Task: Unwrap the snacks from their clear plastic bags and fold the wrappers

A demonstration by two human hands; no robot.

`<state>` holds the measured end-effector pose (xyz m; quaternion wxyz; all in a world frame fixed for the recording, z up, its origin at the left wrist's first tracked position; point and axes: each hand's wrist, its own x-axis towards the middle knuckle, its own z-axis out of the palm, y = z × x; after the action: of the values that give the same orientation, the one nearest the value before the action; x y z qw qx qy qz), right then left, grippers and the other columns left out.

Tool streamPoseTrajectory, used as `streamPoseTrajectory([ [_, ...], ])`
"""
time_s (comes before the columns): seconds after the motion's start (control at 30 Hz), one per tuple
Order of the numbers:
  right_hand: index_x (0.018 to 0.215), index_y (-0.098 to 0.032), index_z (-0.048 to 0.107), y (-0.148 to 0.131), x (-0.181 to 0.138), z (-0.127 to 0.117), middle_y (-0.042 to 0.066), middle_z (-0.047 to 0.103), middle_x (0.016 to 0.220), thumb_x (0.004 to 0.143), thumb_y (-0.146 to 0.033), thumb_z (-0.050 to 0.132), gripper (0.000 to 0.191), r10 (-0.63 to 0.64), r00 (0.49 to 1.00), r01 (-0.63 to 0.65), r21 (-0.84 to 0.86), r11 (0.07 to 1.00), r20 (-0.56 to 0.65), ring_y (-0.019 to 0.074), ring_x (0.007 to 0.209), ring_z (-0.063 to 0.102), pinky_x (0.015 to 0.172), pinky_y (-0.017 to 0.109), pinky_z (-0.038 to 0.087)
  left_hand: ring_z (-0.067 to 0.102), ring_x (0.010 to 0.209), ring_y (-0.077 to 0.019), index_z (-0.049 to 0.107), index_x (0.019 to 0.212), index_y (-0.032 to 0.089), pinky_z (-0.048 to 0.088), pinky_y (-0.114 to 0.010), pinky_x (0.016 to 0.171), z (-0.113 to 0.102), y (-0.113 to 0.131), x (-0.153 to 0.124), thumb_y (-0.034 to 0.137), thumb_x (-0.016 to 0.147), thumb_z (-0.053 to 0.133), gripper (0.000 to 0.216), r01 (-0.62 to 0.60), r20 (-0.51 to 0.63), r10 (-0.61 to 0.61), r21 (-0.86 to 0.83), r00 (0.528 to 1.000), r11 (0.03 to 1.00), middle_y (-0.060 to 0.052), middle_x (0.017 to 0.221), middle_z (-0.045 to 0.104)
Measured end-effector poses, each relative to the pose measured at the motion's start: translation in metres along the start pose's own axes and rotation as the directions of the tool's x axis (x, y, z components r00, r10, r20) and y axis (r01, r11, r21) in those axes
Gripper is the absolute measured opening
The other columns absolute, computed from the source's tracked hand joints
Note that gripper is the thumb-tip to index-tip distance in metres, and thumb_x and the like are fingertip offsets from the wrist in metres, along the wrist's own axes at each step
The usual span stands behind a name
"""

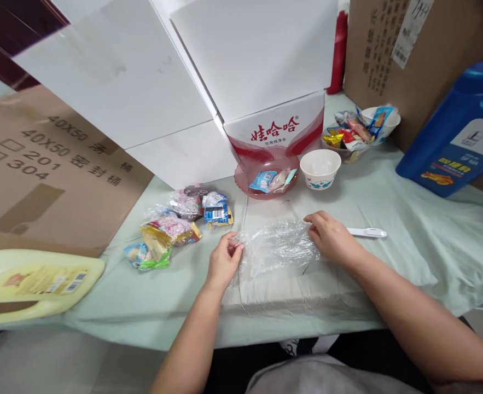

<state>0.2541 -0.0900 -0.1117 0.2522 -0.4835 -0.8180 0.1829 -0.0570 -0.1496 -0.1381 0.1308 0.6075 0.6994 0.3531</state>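
A clear plastic bag (280, 241) lies crinkled and flat on the green cloth in front of me. My left hand (226, 257) pinches its left edge between thumb and fingers. At the other end, my right hand (331, 235) has its fingers bent over the bag's right edge, with the fingertips against the film. Just past the right hand, a white plastic handle (368, 232) sticks out, its other end hidden behind the hand. Beyond the left hand is a pile of wrapped snacks (169, 230) in shiny packets.
A pink glass bowl (245, 180) holding a few packets stands behind the bag, beside a white bowl (319, 171). Several snacks fill another bowl (350, 150) at back right. A blue jug (446, 142), a yellow jug (77, 273), and cardboard boxes (52, 164) flank the table.
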Motion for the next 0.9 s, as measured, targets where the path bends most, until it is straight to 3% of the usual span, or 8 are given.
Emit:
streamPoseTrajectory([
  [0.17, 0.105, -0.017, 0.061, -0.0028, 0.0005, 0.0014, 0.011, 0.068, 0.104, 0.093, -0.021, 0.043, 0.022, 0.031, 0.997, -0.032, -0.011, 0.999, -0.068, 0.0251, 0.092, 0.065, 0.079, 0.036, 0.050, 0.059, 0.063, -0.0116, 0.057, 0.113, 0.020, 0.051, -0.025, 0.066, 0.0015, 0.0017, -0.0037, 0.031, 0.079, 0.062, 0.036, -0.043, -0.013, 0.043, -0.042, 0.999, 0.998, 0.002, 0.075, 0.063],
  [0.37, 0.098, -0.020, 0.057, 0.0003, 0.0031, 0.0031, 0.004, 0.067, 0.078, 0.090, -0.023, 0.044, 0.016, 0.149, 0.983, -0.126, 0.194, 0.973, -0.109, 0.0201, 0.072, 0.065, 0.072, 0.033, 0.049, 0.062, 0.066, -0.0111, 0.057, 0.113, 0.020, 0.052, -0.024, 0.066, 0.0001, 0.0000, -0.0078, 0.030, 0.078, 0.065, 0.038, -0.043, -0.080, 0.032, -0.144, 0.996, 0.989, 0.002, 0.078, 0.064],
  [0.57, 0.108, -0.018, 0.057, 0.0031, 0.0027, 0.0099, 0.008, 0.062, 0.103, 0.078, -0.020, 0.057, 0.029, 0.158, 0.977, -0.113, 0.287, 0.951, -0.140, 0.0143, 0.065, 0.061, 0.072, 0.034, 0.052, 0.067, 0.077, -0.0132, 0.054, 0.106, 0.022, 0.054, -0.025, 0.073, -0.0003, -0.0021, -0.0103, 0.026, 0.081, 0.065, 0.028, -0.061, -0.096, 0.044, -0.187, 0.994, 0.981, -0.001, 0.088, 0.070],
  [0.7, 0.105, -0.019, 0.059, 0.0038, 0.0025, 0.0100, 0.007, 0.060, 0.100, 0.076, -0.011, 0.051, 0.032, 0.083, 0.980, -0.027, 0.295, 0.955, -0.178, 0.0150, 0.072, 0.062, 0.074, 0.033, 0.053, 0.068, 0.084, -0.0148, 0.051, 0.090, 0.022, 0.054, -0.026, 0.074, -0.0014, -0.0045, -0.0101, 0.026, 0.084, 0.060, 0.012, -0.112, -0.142, 0.086, -0.183, 0.986, 0.977, -0.003, 0.091, 0.070],
  [0.9, 0.100, -0.019, 0.064, 0.0048, 0.0026, 0.0087, 0.005, 0.058, 0.094, 0.071, -0.005, 0.047, 0.037, 0.083, 0.982, -0.022, 0.338, 0.941, -0.168, 0.0146, 0.075, 0.063, 0.071, 0.030, 0.054, 0.066, 0.080, -0.0149, 0.060, 0.100, 0.020, 0.054, -0.027, 0.073, -0.0044, -0.0055, -0.0064, 0.023, 0.085, 0.056, 0.015, -0.183, -0.090, 0.178, -0.056, 0.980, 0.982, -0.004, 0.096, 0.069],
])
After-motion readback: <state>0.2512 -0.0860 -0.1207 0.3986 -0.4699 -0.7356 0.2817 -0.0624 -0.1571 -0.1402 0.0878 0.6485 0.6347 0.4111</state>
